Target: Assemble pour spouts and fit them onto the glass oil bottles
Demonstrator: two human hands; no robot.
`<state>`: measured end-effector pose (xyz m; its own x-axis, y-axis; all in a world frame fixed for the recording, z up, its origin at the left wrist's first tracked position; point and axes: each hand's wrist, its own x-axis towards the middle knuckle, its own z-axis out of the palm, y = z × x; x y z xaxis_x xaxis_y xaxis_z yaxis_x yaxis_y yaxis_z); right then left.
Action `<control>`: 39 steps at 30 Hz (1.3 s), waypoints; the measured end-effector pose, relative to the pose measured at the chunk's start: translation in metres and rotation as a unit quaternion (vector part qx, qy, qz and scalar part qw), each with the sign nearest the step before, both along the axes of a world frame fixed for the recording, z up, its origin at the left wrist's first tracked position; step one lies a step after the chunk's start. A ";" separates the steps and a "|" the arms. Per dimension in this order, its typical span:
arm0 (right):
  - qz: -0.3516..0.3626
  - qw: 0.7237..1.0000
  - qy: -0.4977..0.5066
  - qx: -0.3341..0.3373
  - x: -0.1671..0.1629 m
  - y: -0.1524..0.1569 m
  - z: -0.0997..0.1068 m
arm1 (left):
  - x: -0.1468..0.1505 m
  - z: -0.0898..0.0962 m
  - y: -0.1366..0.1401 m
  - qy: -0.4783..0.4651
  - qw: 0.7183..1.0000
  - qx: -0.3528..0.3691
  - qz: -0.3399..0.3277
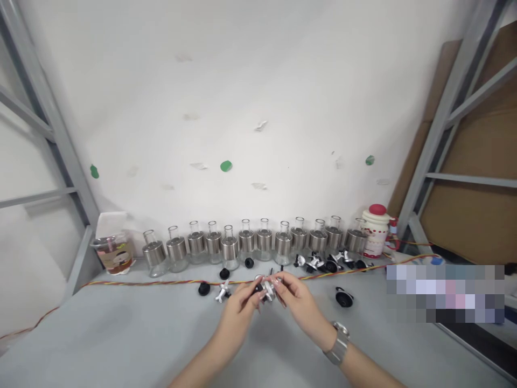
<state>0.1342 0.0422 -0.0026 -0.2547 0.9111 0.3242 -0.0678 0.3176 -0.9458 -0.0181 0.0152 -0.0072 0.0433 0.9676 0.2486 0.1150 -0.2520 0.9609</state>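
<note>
Bare forearms (202, 365) reached up over the grey counter (133, 339), with a watch (338, 344) just behind the right hand (297, 296). That hand's fingers were closed on the silver side of a fitting (268, 291); the left hand (239, 307) met it there, its fingers clamped on the same fitting from the other side. Fingers hid much of it. Just left of the left hand lay a silver piece (222, 291), with a black cap (204, 289) farther left. A black part (344, 297) lay to the right of the right hand. Beyond both hands ran a twisted cable (161, 283), and past that a row of bottles (229, 253) stood upright, glass with metal bands. Silver and black parts (314, 262) lay in a cluster beyond the right hand, to its right, near the bottles.
</note>
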 end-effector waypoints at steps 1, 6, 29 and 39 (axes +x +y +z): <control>0.000 1.000 -0.004 0.006 -0.001 -0.001 0.000 | 0.000 -0.002 0.000 -0.009 1.000 -0.009 0.000; -0.006 0.995 -0.076 0.071 -0.005 -0.014 0.000 | 0.005 -0.011 0.002 -0.058 0.995 -0.085 -0.003; -0.051 0.926 -0.250 0.277 -0.009 -0.037 -0.012 | 0.008 -0.002 -0.022 -0.060 0.994 -0.049 0.080; -0.080 0.862 -0.277 0.417 -0.008 -0.043 -0.011 | 0.015 -0.004 -0.026 -0.007 0.997 -0.033 0.065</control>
<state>0.1266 -0.0005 -0.0131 -0.4747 0.4578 0.7517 0.4286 0.8662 -0.2569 -0.0027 -0.0110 -0.0114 -0.0872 0.9790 0.1842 0.1291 -0.1723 0.9766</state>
